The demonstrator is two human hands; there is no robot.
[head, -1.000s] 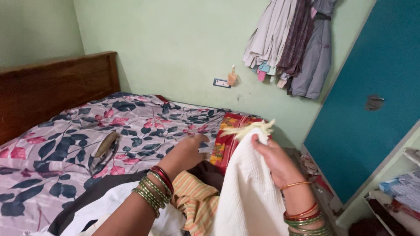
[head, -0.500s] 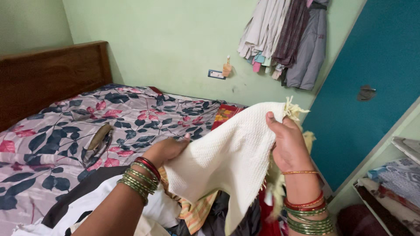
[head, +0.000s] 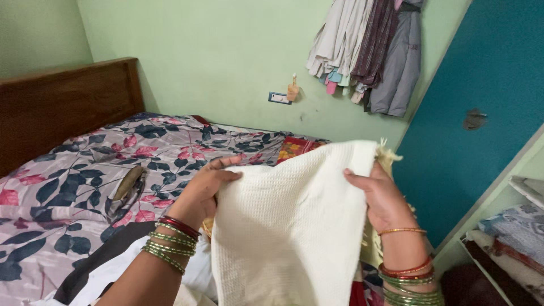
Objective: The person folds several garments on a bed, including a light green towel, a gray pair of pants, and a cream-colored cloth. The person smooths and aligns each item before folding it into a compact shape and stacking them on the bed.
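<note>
cloth in hand: a cream waffle-weave towel [head: 289, 226] hangs spread between both hands, in front of the person and above the laundry at the near edge of the bed. left hand [head: 204, 190] pinches the towel's upper left corner, thumb on the near face and fingers curled behind the edge. right hand [head: 382, 198] grips the upper right corner, thumb pressed on the near face, remaining fingers hidden behind the fabric. pale yellow fringe [head: 388, 154] sticks out just above the right hand. both wrists carry stacked green and red bangles [head: 170, 241].

below the towel, a white garment [head: 119, 272] and a dark garment [head: 85, 263] lie on the bed, partly covered by the left forearm. beyond them, the floral bedsheet [head: 73, 175] covers the mattress; a small brownish object [head: 127, 184] rests on it, possibly a folded cloth, too unclear to identify. a red and yellow patterned cloth [head: 294, 148] lies at the far side of the bed, just past the towel's top edge.

further back: wooden headboard [head: 62, 105] at left, green wall [head: 226, 56] with a switch plate [head: 279, 98], hanging clothes [head: 368, 51], and a blue cupboard door [head: 487, 102] at right.
</note>
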